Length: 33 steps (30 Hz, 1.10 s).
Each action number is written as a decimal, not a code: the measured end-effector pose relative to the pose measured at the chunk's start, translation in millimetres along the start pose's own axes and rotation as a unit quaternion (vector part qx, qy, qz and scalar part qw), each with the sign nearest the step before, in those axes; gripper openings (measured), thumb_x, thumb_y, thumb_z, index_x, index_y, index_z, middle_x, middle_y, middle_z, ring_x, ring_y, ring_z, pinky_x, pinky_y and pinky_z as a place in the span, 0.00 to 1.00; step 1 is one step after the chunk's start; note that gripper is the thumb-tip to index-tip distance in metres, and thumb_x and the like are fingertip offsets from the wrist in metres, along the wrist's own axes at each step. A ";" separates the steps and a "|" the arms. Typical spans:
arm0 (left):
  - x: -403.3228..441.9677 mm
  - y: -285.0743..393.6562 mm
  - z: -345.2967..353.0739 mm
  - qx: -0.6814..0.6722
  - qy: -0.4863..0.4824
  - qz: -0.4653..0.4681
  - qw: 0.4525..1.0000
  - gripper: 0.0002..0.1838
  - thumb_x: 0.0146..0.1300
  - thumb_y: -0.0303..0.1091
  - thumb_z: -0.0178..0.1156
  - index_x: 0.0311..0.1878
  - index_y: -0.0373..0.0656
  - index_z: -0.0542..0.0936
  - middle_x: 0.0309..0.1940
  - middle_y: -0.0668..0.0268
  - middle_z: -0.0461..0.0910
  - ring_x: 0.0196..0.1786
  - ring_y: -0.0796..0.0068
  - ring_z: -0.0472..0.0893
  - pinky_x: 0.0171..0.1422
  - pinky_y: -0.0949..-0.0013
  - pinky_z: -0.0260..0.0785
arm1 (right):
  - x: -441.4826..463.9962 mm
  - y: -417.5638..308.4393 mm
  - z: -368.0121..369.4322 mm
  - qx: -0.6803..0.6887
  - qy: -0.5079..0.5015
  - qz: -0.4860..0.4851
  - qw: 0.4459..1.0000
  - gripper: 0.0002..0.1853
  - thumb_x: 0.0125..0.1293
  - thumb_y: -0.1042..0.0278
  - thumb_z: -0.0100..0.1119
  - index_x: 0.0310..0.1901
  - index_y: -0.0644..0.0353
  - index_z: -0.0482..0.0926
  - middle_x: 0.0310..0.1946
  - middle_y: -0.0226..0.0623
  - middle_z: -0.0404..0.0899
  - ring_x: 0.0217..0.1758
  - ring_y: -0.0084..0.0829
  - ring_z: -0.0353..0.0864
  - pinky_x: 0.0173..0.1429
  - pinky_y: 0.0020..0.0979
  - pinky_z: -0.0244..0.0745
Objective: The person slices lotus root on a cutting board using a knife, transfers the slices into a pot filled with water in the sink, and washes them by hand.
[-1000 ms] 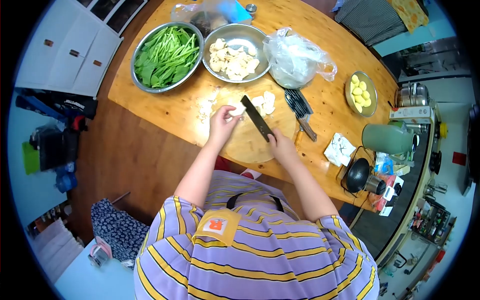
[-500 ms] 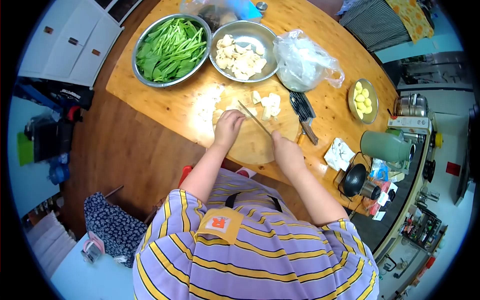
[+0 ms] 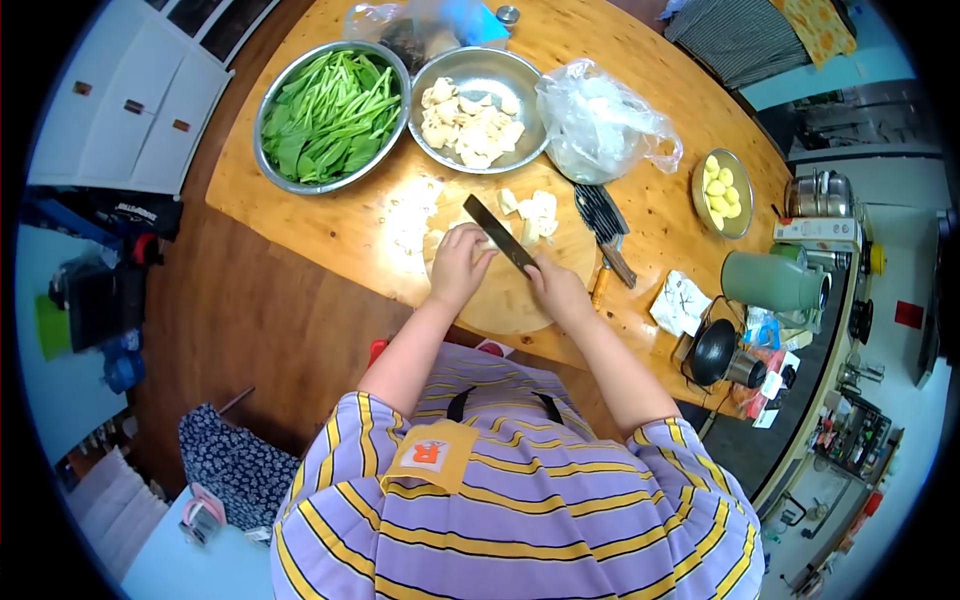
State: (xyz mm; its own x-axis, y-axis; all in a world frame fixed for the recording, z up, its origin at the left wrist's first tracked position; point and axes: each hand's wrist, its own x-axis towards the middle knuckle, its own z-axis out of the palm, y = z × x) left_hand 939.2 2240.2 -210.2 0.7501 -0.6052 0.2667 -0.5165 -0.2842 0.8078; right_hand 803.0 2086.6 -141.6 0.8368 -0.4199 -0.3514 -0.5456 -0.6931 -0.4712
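Note:
My right hand (image 3: 562, 295) grips a kitchen knife (image 3: 502, 236) by its handle end, the dark flat of the blade turned up and pointing to the upper left. Beside the blade, my left hand (image 3: 461, 265) has its fingers curled around a pale food piece (image 3: 488, 244), partly hidden. Both hands are over a round wooden cutting board (image 3: 510, 305). More cream-coloured chunks (image 3: 538, 212) lie on the board beyond the knife. Behind it, a metal bowl (image 3: 525, 88) holds cut pieces of similar colour.
A bowl of leafy greens (image 3: 330, 120) stands at the back left. A clear plastic bag (image 3: 600, 125) sits right of the metal bowl. A dark-bladed cleaver (image 3: 603, 222) lies by the board. Farther right are a bowl of yellow-green round items (image 3: 722, 195) and a green canister (image 3: 775, 281).
The knife has rolled so its flat side shows, and its handle end has shifted left with my right hand. My left thumb has spread out toward the blade.

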 end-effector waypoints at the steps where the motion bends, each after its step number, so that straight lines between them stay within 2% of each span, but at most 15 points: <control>1: 3.1 -1.0 0.7 0.001 -0.001 -0.002 1.000 0.12 0.59 0.25 0.69 0.44 0.39 0.78 0.50 0.56 0.82 0.54 0.52 0.80 0.59 0.58 0.73 | -7.7 6.1 -4.2 0.014 0.015 0.002 1.000 0.12 0.79 0.57 0.49 0.48 0.57 0.72 0.30 0.59 0.82 0.37 0.61 0.83 0.43 0.56 0.77; 3: 6.5 -0.6 4.7 0.002 -0.003 -0.010 1.000 0.15 0.60 0.24 0.67 0.48 0.39 0.75 0.55 0.53 0.79 0.59 0.50 0.78 0.63 0.58 0.71 | -28.5 10.5 -22.3 0.051 0.060 0.027 0.997 0.12 0.78 0.57 0.50 0.49 0.58 0.71 0.30 0.60 0.82 0.36 0.63 0.82 0.40 0.57 0.75; 6: 22.6 2.9 18.3 -0.046 0.066 -0.021 0.997 0.17 0.61 0.22 0.61 0.53 0.38 0.74 0.60 0.49 0.76 0.63 0.46 0.75 0.68 0.56 0.69 | -42.3 40.6 -24.0 0.063 0.168 0.107 0.978 0.12 0.79 0.57 0.51 0.48 0.58 0.71 0.28 0.59 0.80 0.32 0.65 0.79 0.35 0.55 0.72; 7: 27.0 6.0 20.6 -0.035 0.049 -0.008 0.998 0.22 0.62 0.28 0.63 0.60 0.40 0.73 0.67 0.45 0.69 0.68 0.43 0.70 0.71 0.51 0.65 | -45.2 45.6 -27.6 0.086 0.157 0.134 0.975 0.12 0.79 0.57 0.50 0.48 0.59 0.71 0.30 0.60 0.80 0.34 0.65 0.79 0.38 0.55 0.71; 10: 42.9 33.6 33.6 0.058 0.013 0.006 0.998 0.30 0.61 0.38 0.68 0.65 0.42 0.72 0.70 0.44 0.64 0.71 0.41 0.66 0.74 0.45 0.58 | -36.2 64.1 -10.0 0.094 0.143 0.150 0.974 0.12 0.79 0.59 0.49 0.49 0.62 0.70 0.34 0.64 0.81 0.39 0.66 0.81 0.43 0.56 0.74; 11: 44.7 29.5 48.4 0.063 0.006 -0.004 0.998 0.40 0.54 0.50 0.74 0.68 0.48 0.72 0.73 0.44 0.60 0.73 0.40 0.62 0.76 0.42 0.53 | -30.6 70.7 5.1 0.187 0.146 0.137 0.962 0.14 0.80 0.58 0.48 0.50 0.63 0.72 0.37 0.64 0.81 0.44 0.65 0.81 0.45 0.54 0.75; 12: 47.8 37.2 54.3 0.064 0.011 -0.013 0.998 0.41 0.52 0.51 0.76 0.68 0.49 0.73 0.72 0.44 0.61 0.73 0.40 0.62 0.76 0.43 0.53 | -25.9 65.4 11.4 0.252 0.128 0.142 0.949 0.16 0.80 0.58 0.47 0.52 0.64 0.75 0.42 0.65 0.81 0.49 0.65 0.80 0.50 0.52 0.75; 15: 54.3 51.9 69.5 0.076 0.005 -0.024 0.997 0.44 0.42 0.56 0.81 0.66 0.56 0.77 0.72 0.47 0.62 0.73 0.41 0.62 0.75 0.46 0.54 | -15.0 52.2 42.7 0.294 0.080 0.140 0.942 0.17 0.80 0.60 0.48 0.54 0.66 0.76 0.46 0.64 0.81 0.52 0.65 0.79 0.56 0.52 0.74; 16: 55.7 64.6 65.2 0.104 0.000 -0.015 0.994 0.37 0.45 0.53 0.80 0.61 0.55 0.80 0.69 0.49 0.64 0.71 0.43 0.64 0.73 0.47 0.57 | -15.8 42.0 49.6 0.315 0.067 0.127 0.938 0.16 0.79 0.61 0.48 0.55 0.66 0.76 0.47 0.63 0.82 0.53 0.64 0.80 0.57 0.52 0.73; 17: 50.5 59.3 71.4 0.095 0.013 -0.011 0.995 0.32 0.47 0.49 0.79 0.57 0.54 0.82 0.67 0.51 0.66 0.70 0.44 0.64 0.73 0.48 0.57 | -16.8 31.2 62.2 0.360 0.112 0.085 0.922 0.15 0.79 0.63 0.48 0.55 0.66 0.76 0.40 0.56 0.83 0.46 0.55 0.83 0.53 0.48 0.75; 19: 43.1 54.1 76.3 0.070 0.034 -0.007 0.997 0.23 0.50 0.43 0.78 0.51 0.53 0.85 0.64 0.54 0.67 0.67 0.46 0.65 0.72 0.49 0.58 | -21.4 27.8 66.3 0.406 0.059 0.122 0.904 0.14 0.80 0.64 0.48 0.55 0.65 0.76 0.32 0.46 0.80 0.37 0.43 0.82 0.45 0.42 0.76; 22: 38.0 57.2 69.3 0.029 0.058 -0.002 0.998 0.15 0.52 0.35 0.75 0.44 0.53 0.86 0.61 0.55 0.69 0.66 0.46 0.65 0.71 0.49 0.59 | -34.1 13.5 46.2 0.510 -0.024 0.191 0.838 0.14 0.80 0.63 0.48 0.57 0.61 0.75 0.23 0.28 0.70 0.25 0.21 0.72 0.30 0.28 0.70; 25: 51.2 78.1 46.1 0.005 0.080 0.027 0.996 0.14 0.50 0.29 0.73 0.42 0.54 0.86 0.61 0.56 0.70 0.65 0.46 0.66 0.70 0.48 0.62 | -42.0 -6.7 18.6 0.517 -0.022 0.187 0.835 0.13 0.80 0.64 0.49 0.57 0.61 0.75 0.23 0.26 0.70 0.24 0.20 0.70 0.28 0.27 0.68; 29: 108.5 104.8 4.5 -0.009 0.124 0.114 0.986 0.15 0.48 0.26 0.72 0.41 0.52 0.86 0.62 0.55 0.69 0.66 0.47 0.67 0.72 0.50 0.59 | -20.8 -42.2 -22.6 0.431 0.084 0.056 0.897 0.12 0.79 0.64 0.51 0.56 0.61 0.76 0.25 0.31 0.75 0.26 0.23 0.72 0.31 0.30 0.70; 33: 185.2 74.1 -19.3 -0.055 0.071 0.106 0.990 0.15 0.54 0.29 0.70 0.46 0.51 0.86 0.63 0.53 0.72 0.68 0.44 0.69 0.72 0.49 0.61 | 15.4 -62.9 -72.3 0.391 0.099 0.109 0.909 0.11 0.78 0.63 0.53 0.54 0.61 0.76 0.27 0.37 0.77 0.27 0.28 0.76 0.33 0.34 0.72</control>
State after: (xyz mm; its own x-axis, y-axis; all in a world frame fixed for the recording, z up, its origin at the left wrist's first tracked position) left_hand 1047.8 2121.4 -90.8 0.6844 -0.5293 0.5015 -0.6262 -0.0743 0.7761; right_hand 853.5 2081.4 -58.9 0.6542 -0.6481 -0.3898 -0.5007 0.0152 -0.8655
